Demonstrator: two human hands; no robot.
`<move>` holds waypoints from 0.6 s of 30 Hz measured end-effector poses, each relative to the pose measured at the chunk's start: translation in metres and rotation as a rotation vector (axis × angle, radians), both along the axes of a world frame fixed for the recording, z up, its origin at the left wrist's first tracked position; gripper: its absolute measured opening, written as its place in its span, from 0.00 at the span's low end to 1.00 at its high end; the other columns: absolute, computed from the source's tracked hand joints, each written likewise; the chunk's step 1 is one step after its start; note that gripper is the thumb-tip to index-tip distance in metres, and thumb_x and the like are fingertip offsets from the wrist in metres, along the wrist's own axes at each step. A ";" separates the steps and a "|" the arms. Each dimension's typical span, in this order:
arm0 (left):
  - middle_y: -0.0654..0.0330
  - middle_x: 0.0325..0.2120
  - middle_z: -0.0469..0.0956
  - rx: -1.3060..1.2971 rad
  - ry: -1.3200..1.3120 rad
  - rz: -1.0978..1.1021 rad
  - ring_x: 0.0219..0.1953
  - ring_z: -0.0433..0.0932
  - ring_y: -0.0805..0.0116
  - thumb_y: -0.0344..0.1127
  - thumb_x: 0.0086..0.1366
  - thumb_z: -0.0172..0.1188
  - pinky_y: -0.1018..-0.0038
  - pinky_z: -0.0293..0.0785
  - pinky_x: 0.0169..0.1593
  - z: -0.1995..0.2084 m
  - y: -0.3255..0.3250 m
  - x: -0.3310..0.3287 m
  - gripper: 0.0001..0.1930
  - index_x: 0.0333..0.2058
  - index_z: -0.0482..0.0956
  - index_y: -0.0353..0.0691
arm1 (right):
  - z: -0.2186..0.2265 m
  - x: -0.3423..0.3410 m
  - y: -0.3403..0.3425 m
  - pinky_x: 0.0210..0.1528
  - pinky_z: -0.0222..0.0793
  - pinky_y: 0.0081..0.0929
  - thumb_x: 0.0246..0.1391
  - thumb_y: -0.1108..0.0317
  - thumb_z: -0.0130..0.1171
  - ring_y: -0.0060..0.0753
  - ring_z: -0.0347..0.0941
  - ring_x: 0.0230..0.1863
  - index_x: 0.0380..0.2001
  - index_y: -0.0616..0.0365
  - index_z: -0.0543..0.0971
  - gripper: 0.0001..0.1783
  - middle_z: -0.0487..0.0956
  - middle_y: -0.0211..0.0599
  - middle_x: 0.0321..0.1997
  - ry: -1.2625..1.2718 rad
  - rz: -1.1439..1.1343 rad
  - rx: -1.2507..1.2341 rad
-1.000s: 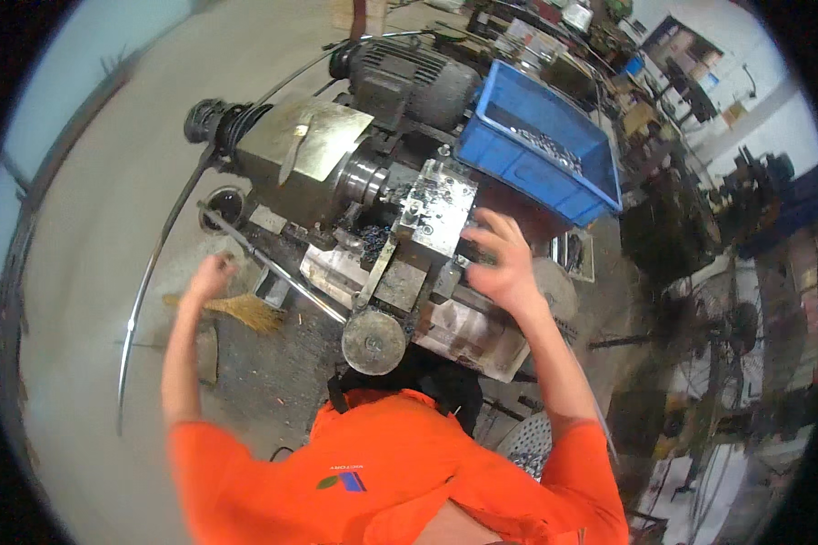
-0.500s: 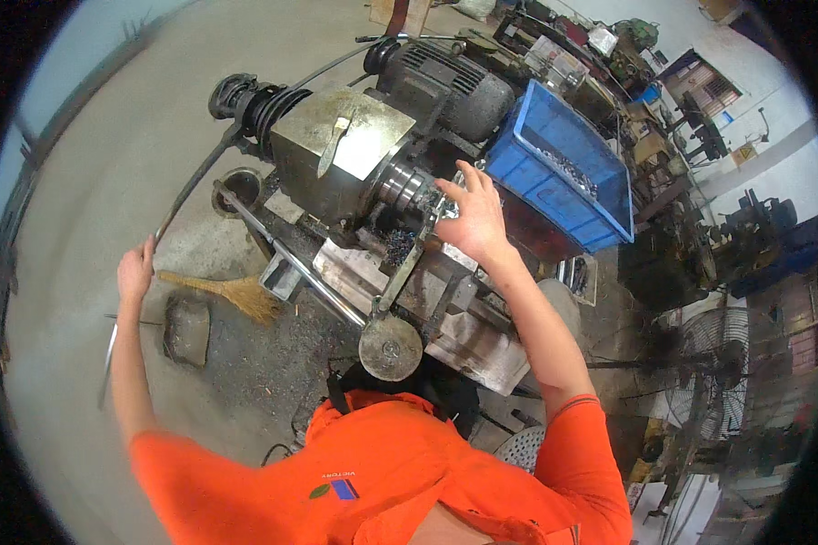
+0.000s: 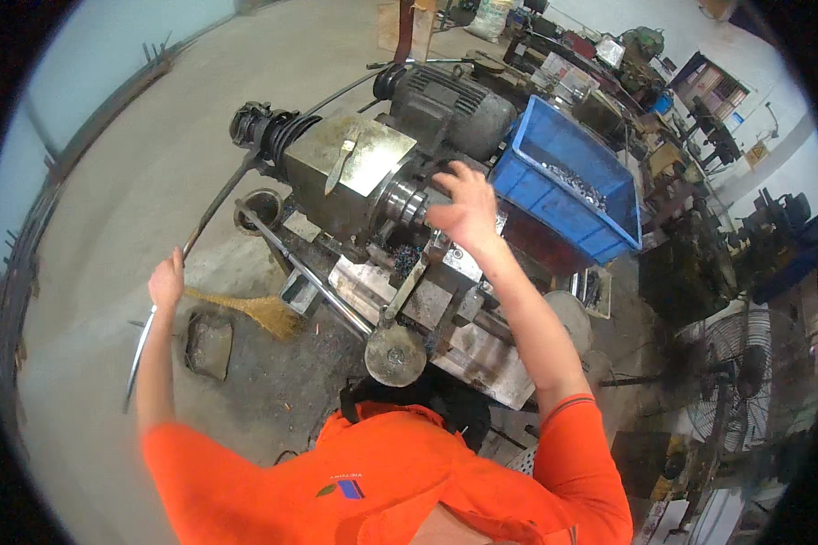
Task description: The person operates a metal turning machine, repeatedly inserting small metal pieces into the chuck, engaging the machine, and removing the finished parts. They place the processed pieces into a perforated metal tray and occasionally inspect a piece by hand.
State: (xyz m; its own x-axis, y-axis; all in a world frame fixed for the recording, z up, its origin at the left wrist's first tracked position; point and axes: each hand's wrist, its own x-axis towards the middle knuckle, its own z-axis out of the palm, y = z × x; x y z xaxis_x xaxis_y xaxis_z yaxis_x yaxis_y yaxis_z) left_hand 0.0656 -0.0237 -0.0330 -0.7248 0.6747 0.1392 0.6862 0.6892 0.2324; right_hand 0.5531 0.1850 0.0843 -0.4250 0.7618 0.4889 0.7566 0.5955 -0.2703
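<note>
The left hand (image 3: pixel 165 282) is clamped on the long metal rod (image 3: pixel 200 227) at far left, steadying its feed into the lathe (image 3: pixel 364 182), while the right hand (image 3: pixel 463 211), fingers apart, hovers over the chuck (image 3: pixel 404 202).

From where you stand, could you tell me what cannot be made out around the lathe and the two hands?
Head view only:
- Right hand: its back faces the camera, hiding the palm and whatever the fingers touch near the chuck.
- Left hand: at the long rod, but too small to judge the grip.
- Blue bin: contents too small to identify.
- Lathe front: hidden behind the orange shirt.
</note>
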 end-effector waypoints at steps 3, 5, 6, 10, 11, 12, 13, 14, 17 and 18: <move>0.44 0.31 0.77 0.057 -0.048 0.042 0.38 0.75 0.45 0.61 0.63 0.33 0.55 0.68 0.43 0.005 -0.009 0.021 0.33 0.32 0.80 0.41 | 0.011 0.017 -0.001 0.52 0.62 0.36 0.26 0.64 0.59 0.47 0.68 0.49 0.33 0.55 0.81 0.22 0.74 0.45 0.47 0.094 0.046 0.000; 0.44 0.31 0.77 0.027 -0.079 0.030 0.38 0.75 0.45 0.61 0.63 0.33 0.55 0.68 0.43 0.009 -0.006 0.022 0.32 0.34 0.80 0.42 | 0.006 0.028 0.006 0.49 0.65 0.35 0.26 0.64 0.59 0.48 0.70 0.44 0.30 0.56 0.81 0.20 0.77 0.44 0.42 0.141 0.106 -0.080; 0.44 0.31 0.77 0.014 -0.070 0.033 0.38 0.75 0.45 0.61 0.63 0.33 0.55 0.68 0.43 0.010 -0.005 0.022 0.32 0.34 0.80 0.42 | 0.003 0.029 0.008 0.46 0.68 0.36 0.27 0.64 0.58 0.49 0.72 0.39 0.27 0.57 0.82 0.17 0.78 0.43 0.36 0.090 0.132 -0.106; 0.44 0.30 0.77 0.004 -0.044 -0.002 0.37 0.75 0.44 0.61 0.63 0.33 0.55 0.69 0.42 0.003 -0.004 0.003 0.32 0.34 0.81 0.41 | -0.016 0.005 0.007 0.41 0.71 0.38 0.24 0.63 0.56 0.54 0.74 0.34 0.22 0.51 0.82 0.14 0.78 0.47 0.29 -0.039 0.116 -0.323; 0.44 0.30 0.77 0.020 -0.036 -0.017 0.37 0.75 0.44 0.61 0.63 0.33 0.56 0.69 0.41 0.001 -0.004 -0.008 0.33 0.33 0.81 0.41 | -0.017 -0.005 0.006 0.42 0.71 0.37 0.25 0.64 0.56 0.53 0.74 0.34 0.22 0.56 0.82 0.14 0.79 0.49 0.29 -0.128 0.086 -0.389; 0.45 0.28 0.78 0.055 -0.023 -0.015 0.36 0.76 0.45 0.62 0.63 0.34 0.56 0.69 0.41 -0.002 -0.002 -0.019 0.33 0.29 0.81 0.39 | -0.029 -0.013 0.011 0.41 0.71 0.37 0.24 0.63 0.55 0.53 0.75 0.33 0.20 0.55 0.82 0.14 0.78 0.49 0.27 -0.174 0.054 -0.366; 0.45 0.28 0.78 0.047 -0.055 -0.012 0.36 0.76 0.45 0.62 0.62 0.34 0.57 0.69 0.41 0.002 0.004 -0.020 0.33 0.29 0.81 0.39 | -0.042 -0.018 0.016 0.40 0.71 0.37 0.23 0.63 0.55 0.52 0.75 0.33 0.18 0.55 0.82 0.13 0.78 0.50 0.24 -0.224 0.016 -0.345; 0.45 0.27 0.78 0.036 -0.087 -0.004 0.36 0.76 0.45 0.62 0.62 0.35 0.57 0.69 0.41 0.008 0.005 -0.017 0.33 0.28 0.81 0.39 | -0.044 -0.021 0.014 0.39 0.72 0.37 0.23 0.64 0.54 0.53 0.75 0.32 0.17 0.56 0.82 0.13 0.77 0.51 0.23 -0.244 0.026 -0.258; 0.47 0.26 0.78 0.018 -0.145 -0.006 0.36 0.76 0.46 0.63 0.61 0.38 0.58 0.69 0.41 -0.007 -0.012 -0.004 0.32 0.26 0.80 0.40 | -0.047 -0.024 0.012 0.37 0.72 0.39 0.21 0.65 0.53 0.55 0.74 0.29 0.14 0.61 0.79 0.12 0.76 0.55 0.22 -0.198 0.100 -0.203; 0.47 0.26 0.78 0.037 -0.187 0.016 0.36 0.76 0.46 0.62 0.59 0.40 0.58 0.69 0.41 0.004 -0.008 0.023 0.30 0.28 0.80 0.41 | -0.046 -0.018 0.016 0.37 0.72 0.40 0.21 0.65 0.53 0.55 0.74 0.29 0.14 0.61 0.79 0.12 0.76 0.55 0.22 -0.171 0.092 -0.198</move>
State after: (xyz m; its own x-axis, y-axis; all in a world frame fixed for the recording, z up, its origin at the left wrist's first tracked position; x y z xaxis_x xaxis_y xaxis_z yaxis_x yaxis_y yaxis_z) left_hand 0.0889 -0.0315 -0.0292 -0.7510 0.6597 0.0258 0.6177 0.6883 0.3804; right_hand 0.5349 0.2014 0.0378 -0.5600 0.7899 0.2499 0.7465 0.6119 -0.2612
